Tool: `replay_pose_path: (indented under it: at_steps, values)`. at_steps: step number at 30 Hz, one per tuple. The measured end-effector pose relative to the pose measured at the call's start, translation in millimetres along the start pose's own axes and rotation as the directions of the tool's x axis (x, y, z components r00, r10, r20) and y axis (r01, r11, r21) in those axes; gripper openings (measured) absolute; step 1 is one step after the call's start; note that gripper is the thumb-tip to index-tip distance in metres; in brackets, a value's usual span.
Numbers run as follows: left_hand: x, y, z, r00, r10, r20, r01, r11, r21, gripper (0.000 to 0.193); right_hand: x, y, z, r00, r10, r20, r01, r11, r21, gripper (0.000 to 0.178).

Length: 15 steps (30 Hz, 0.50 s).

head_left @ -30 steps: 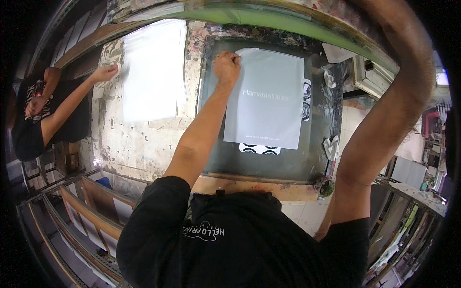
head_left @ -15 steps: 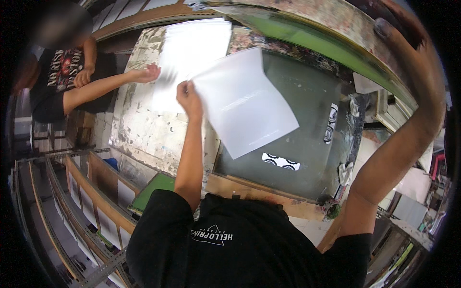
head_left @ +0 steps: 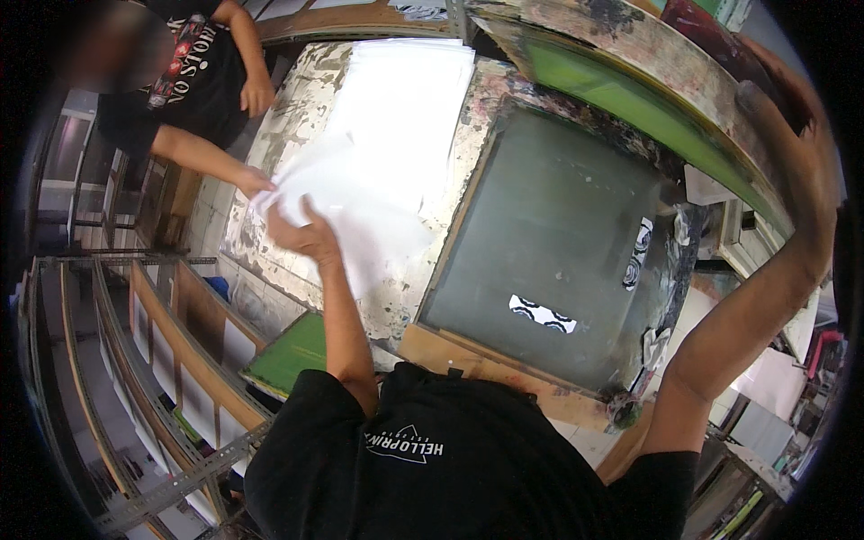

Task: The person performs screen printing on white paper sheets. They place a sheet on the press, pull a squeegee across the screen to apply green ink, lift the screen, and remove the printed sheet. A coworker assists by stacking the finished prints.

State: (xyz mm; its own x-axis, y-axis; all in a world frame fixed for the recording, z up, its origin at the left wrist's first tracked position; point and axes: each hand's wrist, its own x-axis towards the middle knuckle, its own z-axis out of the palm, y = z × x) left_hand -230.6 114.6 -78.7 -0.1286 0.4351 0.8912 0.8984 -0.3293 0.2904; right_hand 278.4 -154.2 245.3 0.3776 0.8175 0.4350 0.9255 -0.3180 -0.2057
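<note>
A thin translucent sheet [head_left: 369, 234], blurred by motion, hangs over the paint-spattered left table. Beside its left edge, my left hand [head_left: 309, 236] is open, thumb and fingers apart. A co-worker's hand [head_left: 255, 183] pinches the sheet's corner just beyond my fingers. At the upper right my right hand [head_left: 801, 135] is closed round the end of a tilted-up screen frame [head_left: 621, 31] with green mesh. A dark red piece [head_left: 706, 31] lies against that frame next to my fingers. Below it is a dark grey printing bed [head_left: 540, 225].
A stack of white sheets [head_left: 400, 117] lies on the left table. Two patterned strips, one lower [head_left: 543, 313] and one at the right [head_left: 637, 255], lie on the bed. Drying racks [head_left: 180, 360] and a green screen [head_left: 288, 354] are at my left. The co-worker stands far left.
My left hand has carried the sheet left off the grey bed and its fingers have spread. The co-worker's hand has taken the sheet's corner. My right hand stays on the raised frame.
</note>
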Motion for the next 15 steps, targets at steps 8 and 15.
replay_pose_path:
  at_steps: [8, 15]
  values:
    - [-82, 64, 51, 0.646, 0.148, 0.749, 0.216, 0.905, -0.365, 0.025, 9, -9, -2, 0.998, -0.068, -0.006, 0.067, 0.979, 0.191, 0.058]
    - [-52, 68, 70, 0.734, -0.134, 0.666, 0.564, 0.666, -0.487, 0.01, 14, -14, -1, 0.991, -0.075, 0.107, 0.033, 0.936, 0.351, 0.054]
